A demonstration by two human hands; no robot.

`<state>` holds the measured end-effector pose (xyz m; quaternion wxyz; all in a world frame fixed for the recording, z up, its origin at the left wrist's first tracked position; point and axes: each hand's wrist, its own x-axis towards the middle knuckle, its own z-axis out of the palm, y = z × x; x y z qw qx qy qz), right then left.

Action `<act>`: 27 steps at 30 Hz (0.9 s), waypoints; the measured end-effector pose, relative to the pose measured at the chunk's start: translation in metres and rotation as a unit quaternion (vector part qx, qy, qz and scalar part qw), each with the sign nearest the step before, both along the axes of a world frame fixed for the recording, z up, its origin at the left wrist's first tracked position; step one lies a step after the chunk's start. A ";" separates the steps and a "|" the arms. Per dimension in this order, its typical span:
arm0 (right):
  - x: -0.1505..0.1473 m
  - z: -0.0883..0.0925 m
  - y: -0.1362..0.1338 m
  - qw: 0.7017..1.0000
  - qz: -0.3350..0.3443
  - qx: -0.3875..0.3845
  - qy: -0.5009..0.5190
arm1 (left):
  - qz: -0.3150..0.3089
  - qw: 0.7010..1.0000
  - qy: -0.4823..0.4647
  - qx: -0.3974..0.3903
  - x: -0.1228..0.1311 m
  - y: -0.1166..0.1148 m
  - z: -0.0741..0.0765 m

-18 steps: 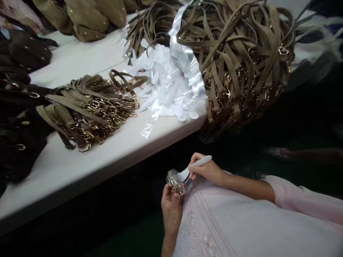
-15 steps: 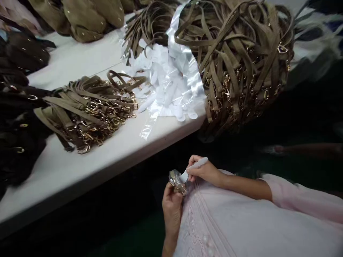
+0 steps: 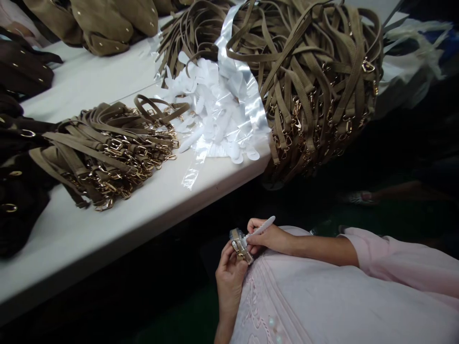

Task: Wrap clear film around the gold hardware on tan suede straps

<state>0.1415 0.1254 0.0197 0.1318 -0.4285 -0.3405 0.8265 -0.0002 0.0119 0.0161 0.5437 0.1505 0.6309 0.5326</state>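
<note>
My left hand (image 3: 229,270) is closed around a folded tan strap (image 3: 237,237) with gold-coloured metal fittings. Clear film seems to cover part of that small bundle. Between the fingers of my right hand (image 3: 268,237) is a white plastic strip with a serrated edge (image 3: 264,225). Its rounded end points up and away, while the other end meets the side of the bundle. Whether that end passes around the strap or only touches it, I cannot tell. Both hands are close together in front of my body, below the table edge.
On the white table (image 3: 158,210) lies a row of tan straps (image 3: 103,153) with gold buckles. Beside it are a heap of white plastic strips (image 3: 218,114) and a large pile of long straps (image 3: 308,81) hanging over the edge. Tan bags (image 3: 111,24) and dark bags (image 3: 21,200) stand left.
My right hand has come slightly closer to the bundle, and the white strip's lower end now shows less. The bundle is turned a little. The table has shifted slightly left in view.
</note>
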 end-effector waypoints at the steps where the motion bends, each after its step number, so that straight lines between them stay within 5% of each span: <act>1: -0.001 -0.001 0.000 1.000 -0.007 -0.014 -0.007 | 0.002 1.000 0.016 -0.002 0.001 0.003 0.002; 7: 0.000 0.005 0.000 0.999 -0.005 -0.037 -0.005 | -0.014 0.999 0.027 0.012 0.007 0.006 0.009; 15: 0.032 0.017 0.003 0.995 0.092 -0.006 0.027 | -0.093 0.994 0.047 -0.035 0.006 0.004 0.010; 19: 0.030 0.007 -0.001 0.998 0.053 0.021 -0.011 | -0.145 0.977 0.152 -0.039 0.009 0.014 0.017; 23: 0.022 -0.003 -0.002 0.996 -0.021 -0.077 0.029 | -0.169 0.950 0.259 -0.048 0.012 0.025 0.023; 27: 0.018 -0.009 0.000 0.988 -0.052 -0.112 0.097 | -0.161 0.956 0.238 -0.054 0.013 0.029 0.024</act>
